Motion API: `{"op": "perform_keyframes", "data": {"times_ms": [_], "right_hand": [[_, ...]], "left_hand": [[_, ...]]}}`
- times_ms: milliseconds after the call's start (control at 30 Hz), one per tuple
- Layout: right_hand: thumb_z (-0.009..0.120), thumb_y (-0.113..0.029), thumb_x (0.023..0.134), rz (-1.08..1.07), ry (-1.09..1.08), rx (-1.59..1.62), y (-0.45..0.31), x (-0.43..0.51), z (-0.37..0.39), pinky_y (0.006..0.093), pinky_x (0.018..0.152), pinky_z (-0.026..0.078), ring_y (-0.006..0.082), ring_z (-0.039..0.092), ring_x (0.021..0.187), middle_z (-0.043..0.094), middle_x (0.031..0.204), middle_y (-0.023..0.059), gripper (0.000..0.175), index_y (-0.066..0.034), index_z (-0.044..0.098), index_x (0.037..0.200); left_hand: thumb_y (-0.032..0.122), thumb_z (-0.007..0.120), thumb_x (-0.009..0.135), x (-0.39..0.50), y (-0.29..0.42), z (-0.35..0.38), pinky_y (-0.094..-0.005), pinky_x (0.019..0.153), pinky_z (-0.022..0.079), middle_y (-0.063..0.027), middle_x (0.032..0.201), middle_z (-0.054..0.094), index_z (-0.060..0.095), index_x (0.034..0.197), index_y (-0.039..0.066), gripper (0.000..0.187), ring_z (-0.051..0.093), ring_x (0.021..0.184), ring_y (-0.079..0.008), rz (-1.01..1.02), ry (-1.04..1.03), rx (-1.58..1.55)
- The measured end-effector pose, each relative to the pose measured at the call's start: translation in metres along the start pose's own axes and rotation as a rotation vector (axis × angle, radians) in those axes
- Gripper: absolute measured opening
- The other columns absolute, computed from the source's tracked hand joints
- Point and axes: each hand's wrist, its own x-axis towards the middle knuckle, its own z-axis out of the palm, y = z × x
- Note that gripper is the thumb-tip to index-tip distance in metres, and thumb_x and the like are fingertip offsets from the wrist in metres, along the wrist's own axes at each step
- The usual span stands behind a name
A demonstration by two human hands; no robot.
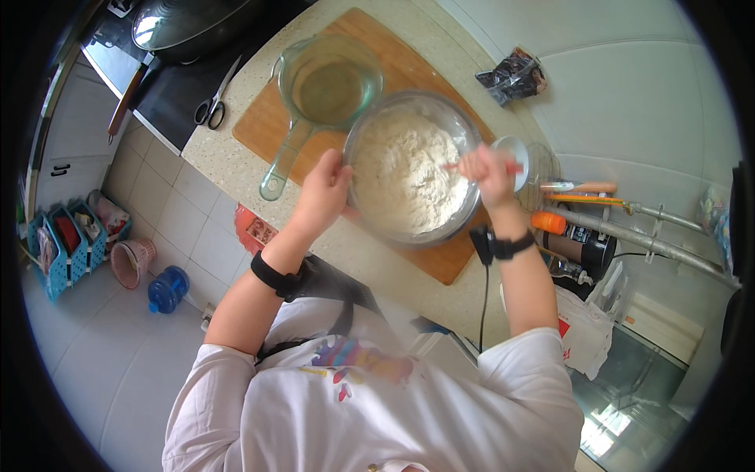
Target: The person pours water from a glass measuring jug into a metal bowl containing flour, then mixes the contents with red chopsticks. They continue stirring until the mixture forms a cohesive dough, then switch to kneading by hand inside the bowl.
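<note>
A round see-through bowl (363,203) holding white flour (419,171) rests on a wooden cutting board (354,35). My left hand (326,189) grips its left rim, thumb on top. In my right hand (488,171) is a thin red utensil (451,167), probably chopsticks, its tip at the flour; the hand is slightly blurred. Touching or close to the bowl's upper left, a greenish see-through ladle-shaped container (330,82) with a long handle holds liquid. A small white bowl (516,154) sits just behind my right hand.
Black-handled scissors (217,103) lie on the speckled counter (259,65), by a cooktop with a lidded pan (183,26). A dark plastic packet (516,76) lies by the wall. Bottles (581,245) and a metal pipe (637,236) stand right of my right arm. A cable (485,307) hangs from that wrist.
</note>
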Motion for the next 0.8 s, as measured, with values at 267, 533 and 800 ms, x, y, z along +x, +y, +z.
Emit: {"op": "perform_keyframes", "data": {"times_ms": [267, 533, 800], "right_hand": [[0.046, -0.018, 0.095, -0.013, -0.116, 0.081, 0.030, 0.010, 0.046, 0.0295, 0.060, 0.047, 0.0104, 0.040, 0.051, 0.042, 0.054, 0.0001, 0.042, -0.0046, 0.043, 0.055], [0.038, -0.020, 0.096, -0.105, -0.079, -0.137, 0.001, -0.018, 0.027, 0.0295, 0.048, 0.026, 0.0120, 0.023, 0.045, 0.024, 0.049, -0.0001, 0.046, -0.0108, 0.026, 0.053], [0.045, -0.016, 0.095, -0.054, -0.023, -0.054, -0.004, 0.020, -0.020, 0.0394, 0.077, 0.052, 0.0115, 0.035, 0.052, 0.037, 0.053, 0.0013, 0.042, -0.0060, 0.035, 0.055]], "left_hand": [[0.011, 0.048, 0.095, 0.005, -0.001, -0.001, -0.0328, 0.050, 0.059, -0.0098, 0.091, 0.049, 0.047, 0.105, 0.003, 0.013, 0.061, 0.073, -0.0223, -0.074, -0.023, -0.121], [0.011, 0.048, 0.094, 0.005, -0.002, 0.000, -0.0333, 0.047, 0.057, -0.0097, 0.084, 0.049, 0.046, 0.102, 0.004, 0.010, 0.062, 0.064, -0.0235, -0.052, -0.001, -0.041], [0.012, 0.046, 0.097, 0.005, -0.001, -0.002, -0.0286, 0.045, 0.054, -0.0035, 0.083, 0.045, 0.044, 0.096, 0.005, 0.007, 0.055, 0.067, -0.0134, -0.062, -0.043, -0.095]]}}
